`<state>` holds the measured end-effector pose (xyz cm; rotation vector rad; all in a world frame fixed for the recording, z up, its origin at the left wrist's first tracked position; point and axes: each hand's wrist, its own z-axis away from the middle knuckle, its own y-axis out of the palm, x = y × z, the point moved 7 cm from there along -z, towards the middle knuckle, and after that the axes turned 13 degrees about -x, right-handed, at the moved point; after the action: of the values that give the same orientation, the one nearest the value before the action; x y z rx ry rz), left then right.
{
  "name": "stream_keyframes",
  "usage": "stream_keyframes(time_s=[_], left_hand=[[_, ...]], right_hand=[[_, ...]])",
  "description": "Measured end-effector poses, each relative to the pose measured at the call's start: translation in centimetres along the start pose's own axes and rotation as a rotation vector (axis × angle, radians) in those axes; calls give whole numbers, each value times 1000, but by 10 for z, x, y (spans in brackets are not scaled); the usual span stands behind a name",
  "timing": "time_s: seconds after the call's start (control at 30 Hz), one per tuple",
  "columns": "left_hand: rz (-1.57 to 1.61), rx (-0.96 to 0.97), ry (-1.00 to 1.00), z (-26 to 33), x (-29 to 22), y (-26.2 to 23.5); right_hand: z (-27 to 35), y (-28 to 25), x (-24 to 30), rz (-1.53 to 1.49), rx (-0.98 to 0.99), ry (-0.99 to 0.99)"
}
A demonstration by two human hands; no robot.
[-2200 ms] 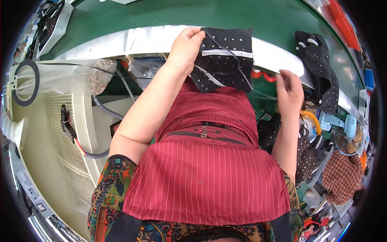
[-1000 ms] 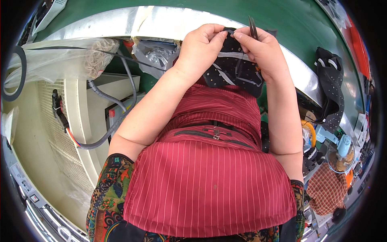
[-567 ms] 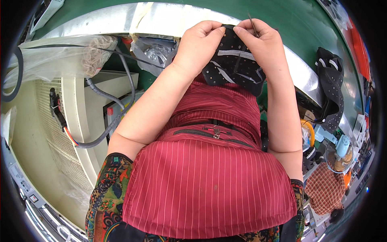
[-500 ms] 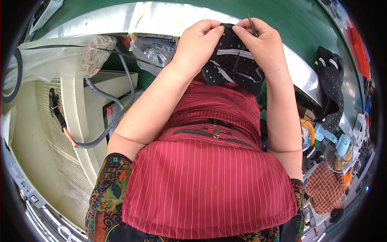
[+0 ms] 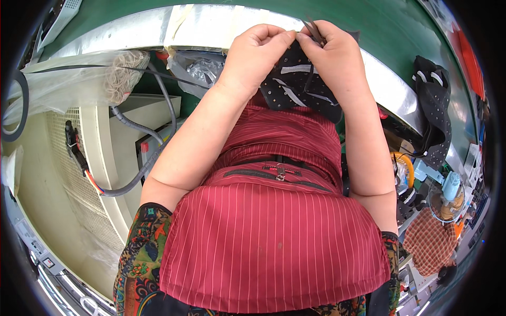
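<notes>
At upper centre, the left hand (image 5: 254, 58) and right hand (image 5: 340, 59), holding snips (image 5: 315, 32), came closer, both seemingly pinching one cloth (image 5: 291, 81) spot.

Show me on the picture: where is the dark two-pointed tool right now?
In the head view, the dark two-pointed tool is near the top, right of centre, in the right hand, close to the black dotted cloth.

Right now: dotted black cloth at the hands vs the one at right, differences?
The front cloth looks flatter; the right cloth is bunched. The front cloth is at the left hand and right hand; the right cloth, untouched, drapes over the metal rim. Both: black, pale dots, white strips.
</notes>
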<state>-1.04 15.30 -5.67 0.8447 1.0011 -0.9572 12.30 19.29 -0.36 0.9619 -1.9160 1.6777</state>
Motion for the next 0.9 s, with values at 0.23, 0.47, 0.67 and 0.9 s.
stream_keyframes(time_s=[0.23, 0.47, 0.67, 0.9], left_hand=[[-114, -63, 208, -2, 0, -11], [163, -62, 95, 2, 2, -14], [366, -37, -38, -1, 12, -16], [400, -91, -60, -2, 13, -20]], right_hand=[[4, -4, -4, -28, 56, 35], [2, -10, -14, -265, 54, 143], [-2, 1, -21, -297, 70, 222], [-4, -1, -13, -261, 48, 143]])
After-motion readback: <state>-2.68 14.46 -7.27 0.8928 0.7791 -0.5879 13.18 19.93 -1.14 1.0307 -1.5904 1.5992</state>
